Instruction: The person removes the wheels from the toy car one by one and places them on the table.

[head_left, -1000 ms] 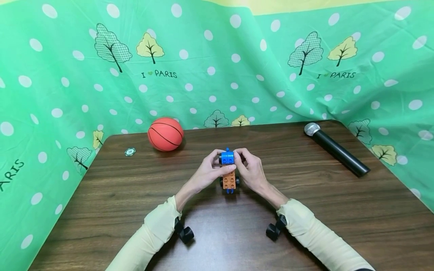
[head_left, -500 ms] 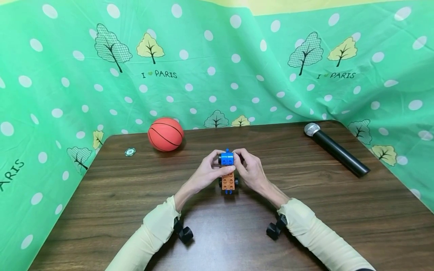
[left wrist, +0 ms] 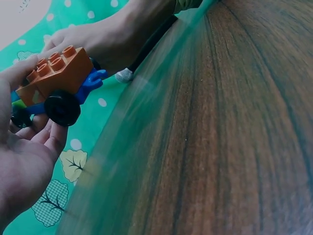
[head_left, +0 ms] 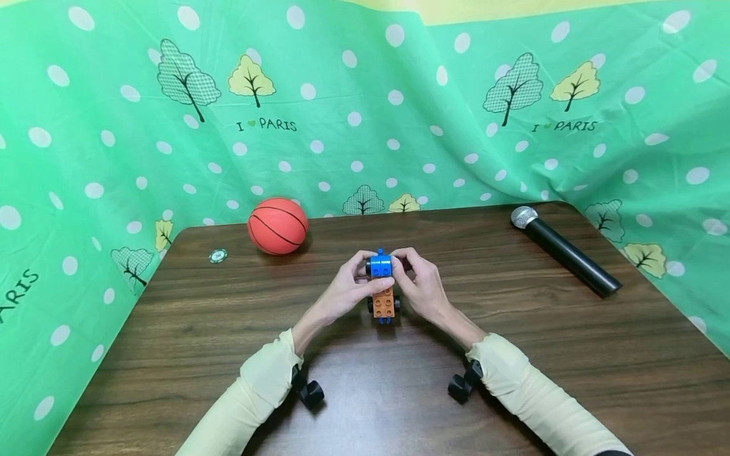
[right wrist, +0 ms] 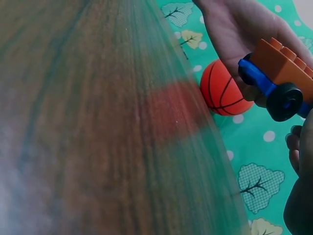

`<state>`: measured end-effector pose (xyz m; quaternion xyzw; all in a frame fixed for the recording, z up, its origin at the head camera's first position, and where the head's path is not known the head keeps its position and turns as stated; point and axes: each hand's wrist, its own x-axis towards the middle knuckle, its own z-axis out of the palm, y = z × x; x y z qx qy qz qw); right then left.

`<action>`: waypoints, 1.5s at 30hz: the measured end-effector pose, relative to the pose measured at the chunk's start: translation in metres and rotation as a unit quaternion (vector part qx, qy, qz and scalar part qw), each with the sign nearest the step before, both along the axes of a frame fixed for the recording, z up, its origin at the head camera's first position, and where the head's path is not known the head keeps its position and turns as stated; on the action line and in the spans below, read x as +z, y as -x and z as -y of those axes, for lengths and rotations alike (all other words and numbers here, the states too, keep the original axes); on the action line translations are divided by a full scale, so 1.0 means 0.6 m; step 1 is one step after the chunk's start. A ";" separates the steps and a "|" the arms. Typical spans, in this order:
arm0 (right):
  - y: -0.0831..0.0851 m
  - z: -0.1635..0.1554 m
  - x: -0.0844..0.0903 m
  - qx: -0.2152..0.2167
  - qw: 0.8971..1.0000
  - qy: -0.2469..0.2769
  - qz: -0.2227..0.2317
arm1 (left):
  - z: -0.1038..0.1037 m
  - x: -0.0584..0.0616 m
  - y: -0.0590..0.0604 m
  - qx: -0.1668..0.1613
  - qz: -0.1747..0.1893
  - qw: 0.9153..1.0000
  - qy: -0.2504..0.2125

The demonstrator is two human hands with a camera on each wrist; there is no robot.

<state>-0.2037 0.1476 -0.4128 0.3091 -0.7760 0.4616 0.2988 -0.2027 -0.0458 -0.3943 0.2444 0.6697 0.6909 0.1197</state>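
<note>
A toy building-block car (head_left: pixel 384 306) is held between both hands over the middle of the table. It has an orange studded body, black wheels and a blue brick (head_left: pixel 381 266) at its far end. My left hand (head_left: pixel 352 283) grips it from the left, its thumb lying across the top behind the blue brick. On the other side, my right hand (head_left: pixel 423 286) pinches the far end with thumb and fingers. In the left wrist view the car's orange body (left wrist: pixel 63 73) and blue hitch show. Fingers hide part of the front wheels.
A red toy basketball (head_left: pixel 277 226) rests at the back left, near a poker chip (head_left: pixel 218 255). A black microphone (head_left: pixel 570 253) lies at the back right. Behind the wooden table (head_left: pixel 376 392) hangs a green dotted cloth (head_left: pixel 342 82).
</note>
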 end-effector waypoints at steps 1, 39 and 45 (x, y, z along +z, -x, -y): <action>0.001 0.000 0.000 0.001 1.000 0.001 0.000 | 0.000 0.000 0.000 -0.001 0.002 1.000 0.002; 0.006 -0.001 0.005 0.033 0.999 -0.001 0.012 | 0.015 -0.005 0.004 -0.034 0.045 0.998 -0.010; 0.002 0.001 0.007 0.045 0.996 0.026 0.071 | 0.017 -0.005 0.004 -0.037 0.045 0.998 -0.013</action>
